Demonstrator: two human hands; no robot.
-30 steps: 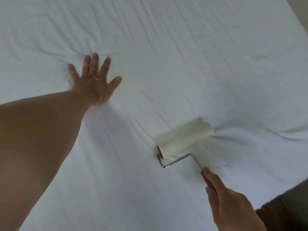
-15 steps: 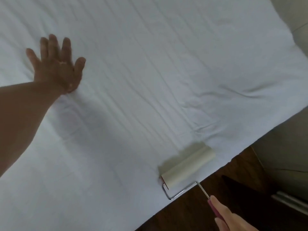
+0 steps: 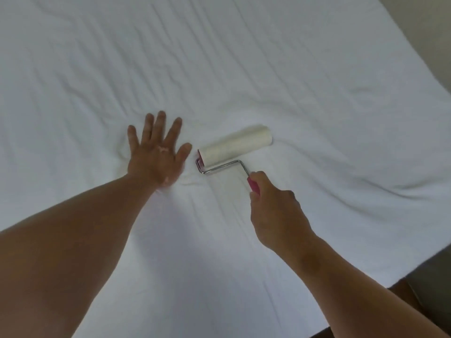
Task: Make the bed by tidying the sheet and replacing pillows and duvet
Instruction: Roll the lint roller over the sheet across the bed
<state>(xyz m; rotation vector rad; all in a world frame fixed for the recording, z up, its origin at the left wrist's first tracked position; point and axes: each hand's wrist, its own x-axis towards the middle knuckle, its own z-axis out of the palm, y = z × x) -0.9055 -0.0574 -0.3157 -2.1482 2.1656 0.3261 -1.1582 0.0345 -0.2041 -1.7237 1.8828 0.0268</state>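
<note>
Both bare forearms come in from the bottom edge of the frame and reach over the white sheet (image 3: 195, 264), which covers the bed and fills nearly the whole picture. In the lower right corner a patch of dark brown floor (image 3: 402, 296) shows past the bed's edge.

Just right of centre, the right hand (image 3: 275, 213) is curled round the pink handle (image 3: 253, 185) of a lint roller (image 3: 235, 146). A bent metal wire runs from the handle to the roller's left end. The cream-white drum lies on the sheet, tilted, with its right end higher in the frame.

Just left of the drum, the left hand (image 3: 156, 154) lies palm down on the sheet with its fingers spread wide and holds nothing. Its thumb tip is near the roller's left end but not touching it. Small creases bunch around this hand.

Farther up, long shallow wrinkles run across the upper half of the sheet.
</note>
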